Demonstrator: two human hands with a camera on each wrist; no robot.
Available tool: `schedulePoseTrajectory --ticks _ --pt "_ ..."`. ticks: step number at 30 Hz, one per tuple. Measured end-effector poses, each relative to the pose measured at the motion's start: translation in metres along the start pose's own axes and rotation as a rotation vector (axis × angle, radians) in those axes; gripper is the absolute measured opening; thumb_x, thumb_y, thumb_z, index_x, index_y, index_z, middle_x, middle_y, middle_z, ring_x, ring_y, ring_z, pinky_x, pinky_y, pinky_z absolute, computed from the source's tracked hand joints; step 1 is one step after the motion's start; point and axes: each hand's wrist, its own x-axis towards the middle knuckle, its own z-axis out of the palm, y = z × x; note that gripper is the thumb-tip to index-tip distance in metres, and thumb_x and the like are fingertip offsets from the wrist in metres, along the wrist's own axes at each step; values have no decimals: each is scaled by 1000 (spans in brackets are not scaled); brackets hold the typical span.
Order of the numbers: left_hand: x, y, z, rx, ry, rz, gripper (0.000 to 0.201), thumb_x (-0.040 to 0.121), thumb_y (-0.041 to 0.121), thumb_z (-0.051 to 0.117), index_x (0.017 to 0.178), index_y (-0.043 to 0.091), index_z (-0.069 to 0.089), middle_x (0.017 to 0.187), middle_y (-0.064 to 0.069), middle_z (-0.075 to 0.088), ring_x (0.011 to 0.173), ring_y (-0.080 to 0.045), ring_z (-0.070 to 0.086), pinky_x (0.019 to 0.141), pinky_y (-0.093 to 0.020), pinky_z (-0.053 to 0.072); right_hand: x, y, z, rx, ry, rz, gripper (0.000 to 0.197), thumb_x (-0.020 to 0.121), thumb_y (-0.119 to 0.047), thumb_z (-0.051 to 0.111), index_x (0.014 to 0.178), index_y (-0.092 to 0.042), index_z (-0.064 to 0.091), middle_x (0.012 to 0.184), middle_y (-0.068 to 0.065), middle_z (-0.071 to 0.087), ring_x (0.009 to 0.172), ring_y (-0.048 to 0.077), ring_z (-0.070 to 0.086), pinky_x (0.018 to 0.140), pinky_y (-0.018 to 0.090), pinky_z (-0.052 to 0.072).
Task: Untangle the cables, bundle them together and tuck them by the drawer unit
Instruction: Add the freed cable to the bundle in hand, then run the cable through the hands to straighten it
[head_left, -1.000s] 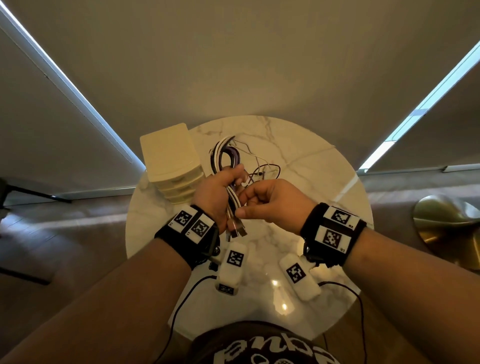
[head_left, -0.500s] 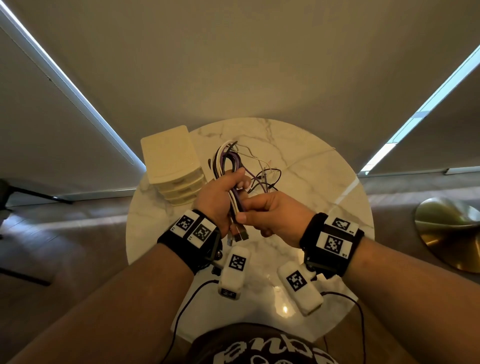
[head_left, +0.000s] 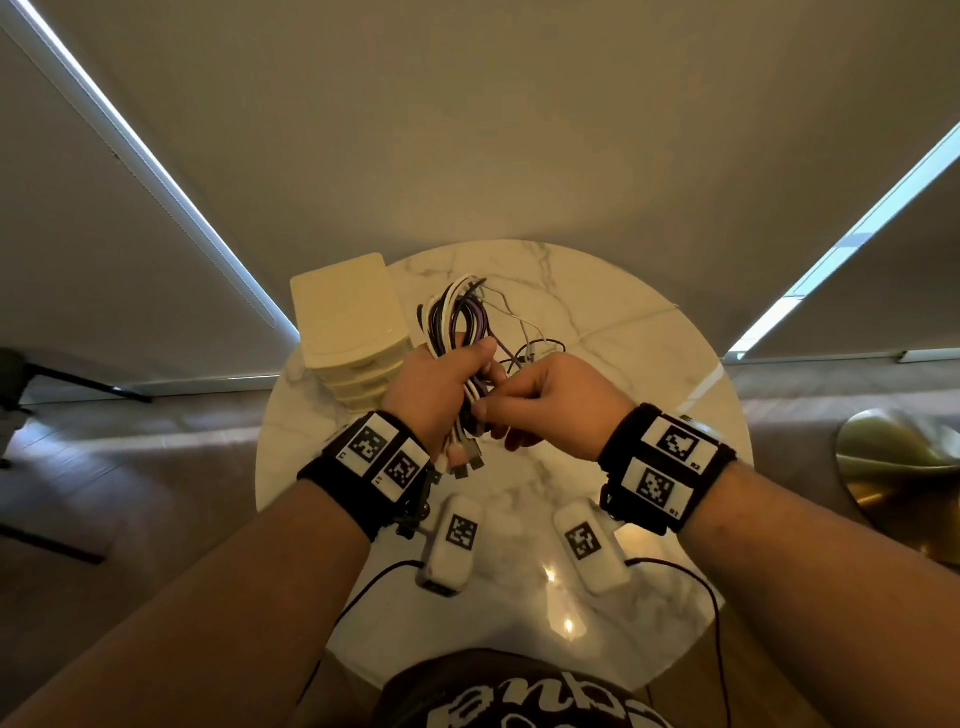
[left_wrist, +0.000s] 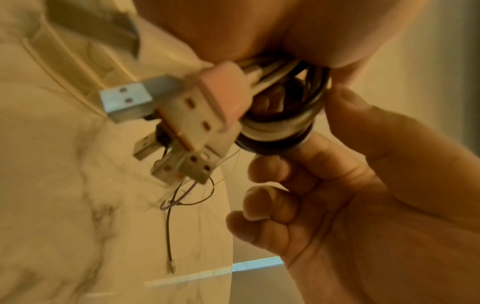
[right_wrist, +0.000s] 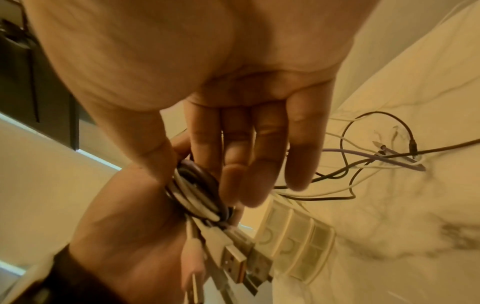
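Note:
My left hand grips a bundle of white, purple and dark cables above the round marble table; the loop sticks up past my fingers. Several USB plugs hang below my fist, blurred and close in the left wrist view. My right hand pinches the cable turns wrapped round the bundle, thumb on top. Thin loose ends trail onto the table. The cream drawer unit stands at the table's left, just beside my left hand.
The table's rim drops to a wooden floor on both sides. A brass-coloured curved object sits off to the right. Thin black leads from my wrist cameras hang over the near edge.
Both hands keep hold of the bundle. My right hand dipped slightly and came back up against the bundle under my left fist; the loose ends shifted a little on the table.

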Motion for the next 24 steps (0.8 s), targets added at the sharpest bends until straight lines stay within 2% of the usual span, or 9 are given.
schedulePoseTrajectory --ticks 4,8,9,11,14,17,19,21,24 --pt "-1 10 -4 40 46 57 33 78 48 71 66 18 72 93 -27 72 71 -38 66 70 -59 57 2 -13 6 111 83 36 34 94 -43 70 83 -12 81 77 6 78 75 25 76 82 47 64" --pt "3 12 -19 106 137 120 36 73 54 71 62 19 70 78 -20 63 63 -31 54 63 -45 46 12 -4 -4 290 268 118 22 96 -29 68 107 -12 78 92 4 80 79 23 76 85 52 62" --pt "3 10 -24 168 123 132 38 77 52 70 61 17 70 75 -19 63 60 -30 53 62 -44 46 15 -1 -9 162 338 66 27 95 -25 69 121 -18 73 104 -1 78 87 17 75 88 47 62" --pt "-3 6 -26 338 22 113 41 85 45 69 65 10 70 70 -18 66 57 -28 55 57 -45 49 22 0 -16 -161 404 -159 65 88 -20 71 149 -30 49 139 -6 61 121 11 62 103 32 52" --pt "-13 1 -18 480 -156 73 43 83 45 68 73 3 68 72 -27 67 54 -32 54 54 -48 47 35 -8 -21 -529 249 -490 93 80 -10 66 161 -32 24 161 0 38 149 22 34 122 32 28" --pt "-15 0 -20 695 -264 83 44 91 36 67 64 2 66 59 -18 65 46 -23 56 51 -28 46 48 -5 -29 -699 -54 -359 76 79 -27 57 150 -47 38 136 -6 65 122 23 61 110 43 45" --pt "-17 -2 -27 804 -307 60 40 95 30 67 64 6 64 52 -5 61 41 -17 52 48 -23 42 46 7 -30 -766 -143 -268 44 82 -40 56 125 -42 62 108 -10 74 100 21 68 101 41 50" --pt "-17 -5 -34 863 -334 9 35 94 29 69 68 8 63 51 -1 59 43 -17 51 50 -25 42 42 19 -28 -777 -155 -258 16 86 -38 59 96 -32 69 87 -7 69 86 23 66 84 43 54" --pt "-18 -9 -43 915 -381 -63 28 93 29 70 75 9 62 54 -3 58 44 -19 50 49 -26 41 38 33 -22 -614 -53 -406 7 82 -32 66 89 -32 63 94 -8 66 89 19 63 83 44 53"
